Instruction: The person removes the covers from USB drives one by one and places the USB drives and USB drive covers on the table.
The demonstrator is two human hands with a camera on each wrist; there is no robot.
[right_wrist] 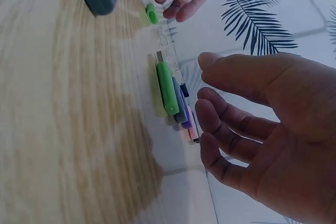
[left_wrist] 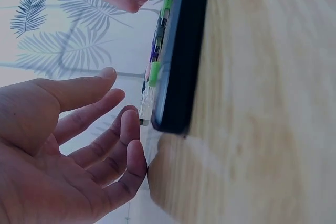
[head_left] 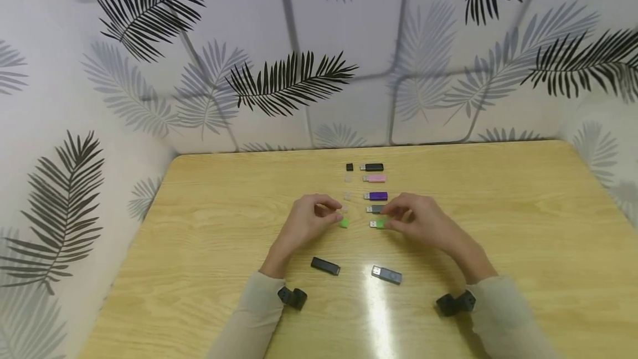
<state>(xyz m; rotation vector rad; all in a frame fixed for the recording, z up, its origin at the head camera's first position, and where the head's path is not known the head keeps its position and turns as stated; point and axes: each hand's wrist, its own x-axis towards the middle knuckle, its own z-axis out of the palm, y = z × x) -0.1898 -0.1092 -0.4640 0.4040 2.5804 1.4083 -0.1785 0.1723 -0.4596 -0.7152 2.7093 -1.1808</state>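
Left hand (left_wrist: 68, 171) filling left-wrist view's lower left, fingers loosely curved, thumb apart, gripping nothing. Right hand (right_wrist: 286, 137) mirroring it, lower right of its view, equally loose, gripping nothing. Head view: they're hovering near the green cap (head_left: 344, 223) and green USB stick (head_left: 380, 225), mid-frame; dark piece (head_left: 325, 266) and grey stick (head_left: 386, 275) lying lower on the surface (head_left: 199, 237).

I can't say if this is a home or an office, only some indoor nook: a round-cornered, wood-grained table (head_left: 209, 226) right up by a pale surround (head_left: 344, 26), paper or cloth, printed with black and grey palm fronds (head_left: 294, 85)
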